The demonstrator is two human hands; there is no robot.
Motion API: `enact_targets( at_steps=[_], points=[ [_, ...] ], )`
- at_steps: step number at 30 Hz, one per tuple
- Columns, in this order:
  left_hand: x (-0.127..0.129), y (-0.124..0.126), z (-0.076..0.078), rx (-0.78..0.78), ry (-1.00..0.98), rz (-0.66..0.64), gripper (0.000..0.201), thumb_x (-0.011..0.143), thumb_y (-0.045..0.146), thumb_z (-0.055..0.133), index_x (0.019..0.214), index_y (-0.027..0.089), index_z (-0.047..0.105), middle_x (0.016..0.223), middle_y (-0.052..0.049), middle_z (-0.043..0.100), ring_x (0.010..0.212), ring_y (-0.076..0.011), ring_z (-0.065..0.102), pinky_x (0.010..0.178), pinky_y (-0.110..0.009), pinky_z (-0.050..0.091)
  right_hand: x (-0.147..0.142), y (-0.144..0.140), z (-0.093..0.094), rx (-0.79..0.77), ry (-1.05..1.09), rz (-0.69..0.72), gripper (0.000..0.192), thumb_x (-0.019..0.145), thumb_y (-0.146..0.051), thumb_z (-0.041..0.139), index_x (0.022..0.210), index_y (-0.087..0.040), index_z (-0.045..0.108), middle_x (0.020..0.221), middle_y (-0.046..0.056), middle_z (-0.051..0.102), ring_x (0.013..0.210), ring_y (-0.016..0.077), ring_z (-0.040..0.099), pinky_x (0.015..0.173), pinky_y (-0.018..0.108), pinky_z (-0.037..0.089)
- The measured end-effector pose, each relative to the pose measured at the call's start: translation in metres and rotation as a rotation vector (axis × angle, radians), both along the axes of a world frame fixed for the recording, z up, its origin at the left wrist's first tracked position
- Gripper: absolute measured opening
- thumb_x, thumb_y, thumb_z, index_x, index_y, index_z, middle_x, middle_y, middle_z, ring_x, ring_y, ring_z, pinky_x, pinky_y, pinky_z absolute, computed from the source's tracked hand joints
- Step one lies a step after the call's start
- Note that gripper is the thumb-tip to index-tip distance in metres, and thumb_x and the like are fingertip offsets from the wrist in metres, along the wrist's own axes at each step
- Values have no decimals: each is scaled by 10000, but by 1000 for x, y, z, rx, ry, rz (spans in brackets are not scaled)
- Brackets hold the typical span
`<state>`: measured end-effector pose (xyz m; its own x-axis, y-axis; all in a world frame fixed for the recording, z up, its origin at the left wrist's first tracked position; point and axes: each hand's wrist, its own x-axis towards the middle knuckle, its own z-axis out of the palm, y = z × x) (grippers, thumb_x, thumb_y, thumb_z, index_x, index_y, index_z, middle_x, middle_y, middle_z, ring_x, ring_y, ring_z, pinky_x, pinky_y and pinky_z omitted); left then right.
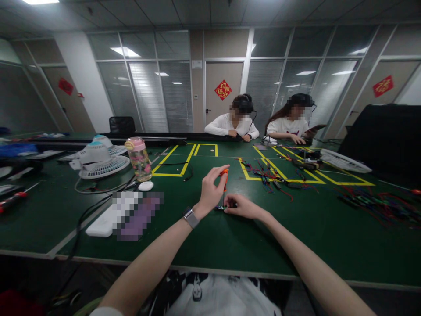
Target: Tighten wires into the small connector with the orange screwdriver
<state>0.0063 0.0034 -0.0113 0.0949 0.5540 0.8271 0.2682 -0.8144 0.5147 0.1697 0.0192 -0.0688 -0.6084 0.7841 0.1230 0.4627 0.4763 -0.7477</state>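
Note:
My left hand (pixel 210 188) grips the orange handle of a small screwdriver (pixel 224 180), held upright with its tip down on a small dark electronic part (pixel 220 207) on the green table (pixel 296 237). My right hand (pixel 240 205) pinches that part and holds it flat against the table, just right of the screwdriver tip. A watch sits on my left wrist.
A pink-lidded bottle (pixel 140 159), white fans (pixel 98 160), a white mouse (pixel 145 186) and cables lie at the left. Bundles of coloured wires (pixel 269 175) lie beyond my hands and at the right (pixel 378 202). Two people sit at the far side.

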Motion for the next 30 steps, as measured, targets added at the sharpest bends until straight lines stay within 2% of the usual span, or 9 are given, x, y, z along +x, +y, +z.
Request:
enact_targets(
  at_steps=[3,6,11,16,21,23,27,30],
  points=[
    [0,-1,2,21,3,69,182,884,209,600,1057,211,657,939,-28,625,858,-151,590,799,-272,478,-1,0,0,21,23,14,121,742,-182,661,843,-153,602,693,-26,538,630,127,484,596,236,379],
    [-1,-2,2,6,3,98,149,876,238,617,1015,208,664,909,-20,582,845,-148,568,794,-266,469,-3,-1,0,19,43,12,121,736,-179,667,841,-153,612,682,-30,535,626,126,484,590,233,374],
    [-2,-4,1,-42,38,0,303,985,220,379,1189,206,602,1060,-57,621,953,-162,591,855,-291,466,-4,-1,-2,-9,71,-12,103,728,-182,680,793,-150,607,677,-32,540,630,124,483,599,236,382],
    [-1,-4,0,-71,76,-74,352,990,207,360,1300,212,526,1140,-64,643,1012,-172,608,879,-302,469,-4,0,-2,-24,84,-15,104,738,-215,683,769,-150,608,673,-24,549,624,125,488,599,243,394],
    [0,-6,2,10,75,41,209,916,263,559,1102,218,644,928,-31,598,830,-153,576,776,-270,475,-2,2,-3,-33,76,-5,143,745,-275,690,769,-156,613,671,-14,565,631,132,501,594,244,411],
    [0,-6,2,21,64,65,192,907,283,579,1069,216,656,896,-23,563,801,-144,557,754,-259,473,-1,2,-3,-38,73,-6,144,738,-273,693,773,-155,617,667,-17,565,627,131,502,595,246,416],
    [0,-5,1,10,68,4,301,986,221,398,1208,213,601,1077,-61,596,998,-164,575,880,-281,458,1,3,-3,-41,67,4,131,714,-238,691,789,-152,626,682,-16,572,638,134,514,607,249,418],
    [0,-4,1,4,65,-56,323,983,185,390,1254,203,565,1155,-71,612,1067,-170,573,939,-299,443,1,4,-4,-44,65,7,134,703,-227,689,791,-152,622,694,-14,576,645,136,516,609,248,413]
  ],
)
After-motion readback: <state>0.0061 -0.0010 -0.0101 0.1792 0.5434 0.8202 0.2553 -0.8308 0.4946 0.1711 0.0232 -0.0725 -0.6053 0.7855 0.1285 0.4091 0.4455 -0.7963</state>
